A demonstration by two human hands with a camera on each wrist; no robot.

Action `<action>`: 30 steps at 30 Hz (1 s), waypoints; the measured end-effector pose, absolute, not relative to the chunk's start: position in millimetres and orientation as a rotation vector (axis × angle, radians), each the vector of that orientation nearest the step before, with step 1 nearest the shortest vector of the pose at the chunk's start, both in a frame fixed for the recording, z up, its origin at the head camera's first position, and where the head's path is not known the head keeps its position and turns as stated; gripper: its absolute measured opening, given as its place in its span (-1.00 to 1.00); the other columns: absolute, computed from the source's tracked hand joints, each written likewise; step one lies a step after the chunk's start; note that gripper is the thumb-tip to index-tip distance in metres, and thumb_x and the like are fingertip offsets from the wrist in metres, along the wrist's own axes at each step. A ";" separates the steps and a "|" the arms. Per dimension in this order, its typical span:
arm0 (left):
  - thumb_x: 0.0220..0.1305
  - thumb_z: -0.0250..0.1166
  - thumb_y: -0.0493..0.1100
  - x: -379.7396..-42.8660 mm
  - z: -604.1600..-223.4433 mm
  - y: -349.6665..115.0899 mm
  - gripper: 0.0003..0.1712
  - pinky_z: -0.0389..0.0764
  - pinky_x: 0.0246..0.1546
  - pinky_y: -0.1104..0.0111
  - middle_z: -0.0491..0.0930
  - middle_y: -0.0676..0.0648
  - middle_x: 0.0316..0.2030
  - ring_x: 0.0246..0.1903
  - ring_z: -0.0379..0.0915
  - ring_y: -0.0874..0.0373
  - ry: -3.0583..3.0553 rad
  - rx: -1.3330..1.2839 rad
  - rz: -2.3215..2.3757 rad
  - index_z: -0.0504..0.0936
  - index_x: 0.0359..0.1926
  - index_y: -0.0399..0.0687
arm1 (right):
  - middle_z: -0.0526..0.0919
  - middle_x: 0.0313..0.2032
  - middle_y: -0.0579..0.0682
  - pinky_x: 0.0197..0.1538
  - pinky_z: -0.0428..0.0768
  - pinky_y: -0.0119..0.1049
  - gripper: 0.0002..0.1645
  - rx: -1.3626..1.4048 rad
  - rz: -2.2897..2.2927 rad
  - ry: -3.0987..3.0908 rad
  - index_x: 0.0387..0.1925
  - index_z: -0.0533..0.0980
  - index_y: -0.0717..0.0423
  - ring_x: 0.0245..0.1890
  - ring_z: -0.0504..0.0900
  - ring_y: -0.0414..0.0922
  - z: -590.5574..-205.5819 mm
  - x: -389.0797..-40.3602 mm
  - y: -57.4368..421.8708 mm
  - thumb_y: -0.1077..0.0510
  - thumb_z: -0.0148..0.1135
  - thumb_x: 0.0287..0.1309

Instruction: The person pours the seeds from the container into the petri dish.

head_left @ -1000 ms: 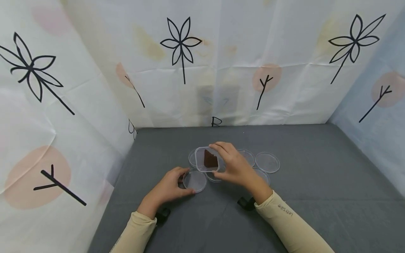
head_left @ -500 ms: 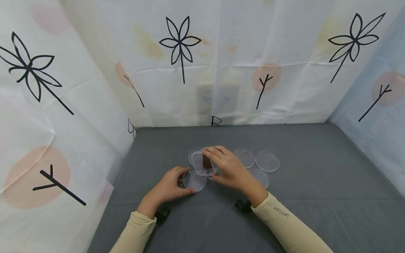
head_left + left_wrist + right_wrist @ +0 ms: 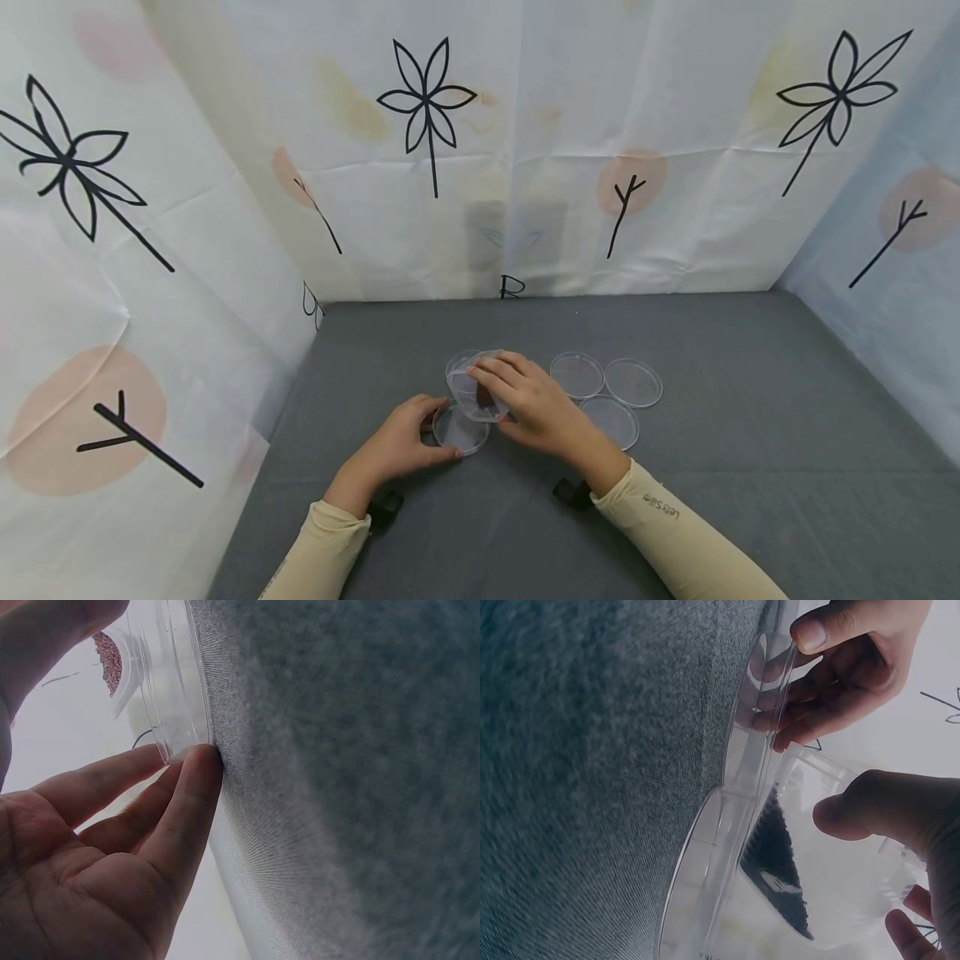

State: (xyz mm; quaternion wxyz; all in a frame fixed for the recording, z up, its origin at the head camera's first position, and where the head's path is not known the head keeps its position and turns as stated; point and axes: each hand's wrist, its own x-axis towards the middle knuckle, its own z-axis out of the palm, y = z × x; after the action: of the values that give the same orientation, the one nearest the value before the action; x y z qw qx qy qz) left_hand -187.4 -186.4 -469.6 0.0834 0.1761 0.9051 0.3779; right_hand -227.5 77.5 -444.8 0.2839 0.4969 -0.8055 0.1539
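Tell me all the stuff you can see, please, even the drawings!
round dish: one, clear, at the left hand
second dish: one, clear, just behind it, partly covered
dish cluster: three, clear, right of the right hand; more dishes might be hidden
square container: one, clear, in the right hand
grains: one small pile, brown, inside the container
table: one, grey, under everything
backdrop: white, bluish at right, around the table
flower drawings: three, black, on the backdrop
circles with twigs: four, peach and black, on the backdrop
wrist gadgets: two, black, at the wrists
sleeves: two, cream, on the arms
left hand: one, holding the dish
right hand: one, holding the container
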 end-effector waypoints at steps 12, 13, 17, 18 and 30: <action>0.22 0.63 -0.01 -185.0 -466.7 -186.6 -0.09 0.69 0.20 0.06 0.57 -0.26 0.21 0.18 0.59 -0.13 2.685 0.553 1.148 0.48 0.46 -0.31 | 0.62 0.29 0.06 0.38 0.57 0.00 0.02 1.352 0.352 -2.093 0.42 0.49 0.16 0.30 0.56 0.08 -448.0 -225.4 73.6 0.39 0.64 -0.19; 0.22 0.63 -0.01 -185.2 -466.7 -186.8 -0.09 0.69 0.20 0.06 0.57 -0.25 0.20 0.18 0.59 -0.12 2.684 0.553 1.146 0.48 0.46 -0.30 | 0.63 0.29 0.07 0.39 0.57 0.00 0.03 1.355 0.351 -2.086 0.42 0.49 0.16 0.30 0.57 0.08 -448.4 -225.4 73.4 0.39 0.65 -0.20; 0.21 0.63 -0.01 -186.3 -467.8 -187.2 -0.10 0.69 0.19 0.06 0.58 -0.24 0.17 0.16 0.59 -0.11 2.693 0.555 1.135 0.49 0.44 -0.32 | 0.64 0.27 0.08 0.34 0.59 -0.01 0.00 1.364 0.335 -2.059 0.40 0.50 0.16 0.27 0.59 0.09 -449.4 -225.3 72.2 0.43 0.59 -0.19; 0.20 0.63 -0.01 -186.5 -468.1 -187.3 -0.10 0.69 0.19 0.05 0.58 -0.25 0.17 0.16 0.59 -0.11 2.697 0.555 1.132 0.49 0.44 -0.32 | 0.64 0.27 0.08 0.32 0.60 -0.01 -0.01 1.365 0.329 -2.052 0.40 0.50 0.16 0.26 0.59 0.09 -449.7 -225.4 71.9 0.43 0.58 -0.20; 0.22 0.62 -0.03 -185.7 -466.4 -187.6 -0.19 0.69 0.18 0.02 0.58 -0.24 0.13 0.13 0.59 -0.11 2.686 0.571 1.139 0.54 0.39 -0.26 | 0.65 0.27 0.07 0.25 0.63 -0.04 -0.05 1.357 0.283 -2.046 0.40 0.51 0.11 0.27 0.60 0.09 -453.2 -223.3 69.0 0.46 0.51 -0.14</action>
State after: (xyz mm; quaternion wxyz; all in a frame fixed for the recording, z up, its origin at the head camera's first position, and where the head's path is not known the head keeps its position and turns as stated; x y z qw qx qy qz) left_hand -185.7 -187.6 -466.4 0.0840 0.1914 0.9003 0.3818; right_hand -223.3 69.0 -453.2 0.3288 0.5184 -0.7820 0.1081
